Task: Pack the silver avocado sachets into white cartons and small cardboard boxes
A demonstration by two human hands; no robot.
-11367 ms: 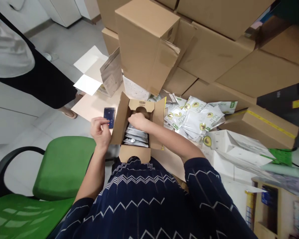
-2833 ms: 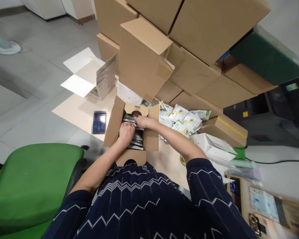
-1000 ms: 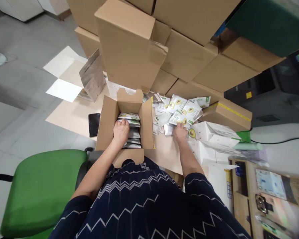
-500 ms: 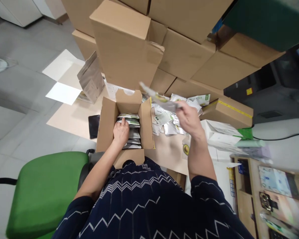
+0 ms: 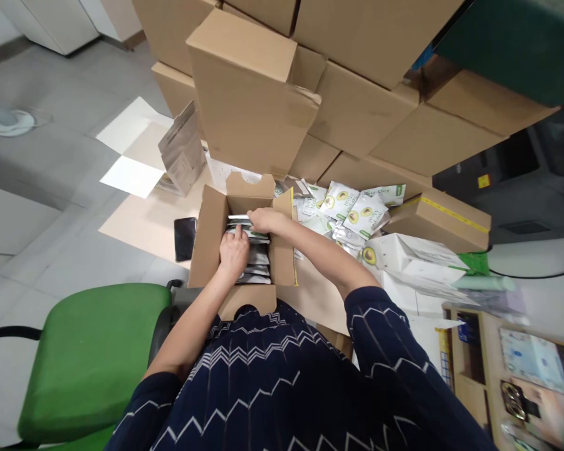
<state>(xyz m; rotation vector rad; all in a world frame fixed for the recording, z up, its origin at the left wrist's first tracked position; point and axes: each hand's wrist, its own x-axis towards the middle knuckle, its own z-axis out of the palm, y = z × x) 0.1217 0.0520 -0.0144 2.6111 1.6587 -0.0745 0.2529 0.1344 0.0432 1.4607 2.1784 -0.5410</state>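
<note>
An open cardboard box [image 5: 212, 241] stands in front of me with a row of thin foil sachets [image 5: 257, 257] on edge inside. My left hand [image 5: 235, 250] is down in the box, its fingers curled over the tops of the sachets and pressed against them. At the far end of the row my right hand [image 5: 264, 219] pinches a sachet whose pale edge [image 5: 239, 217] shows inside the box. Its lower part is hidden. Right of the box lies a loose pile of white sachets printed with avocados [image 5: 341, 199], some with silver backs.
Large cardboard boxes [image 5: 244, 94] are stacked behind the table. A black phone [image 5: 185, 239] lies left of the open box, near a standing carton [image 5: 183, 150]. White cartons [image 5: 418, 254] and a taped box [image 5: 444, 219] sit at the right. A green chair [image 5: 94, 357] stands at my left.
My right hand has moved left from above the sachet pile into the open box, bringing a sachet with it. My left hand stays on the sachets in the box. The view has shifted slightly.
</note>
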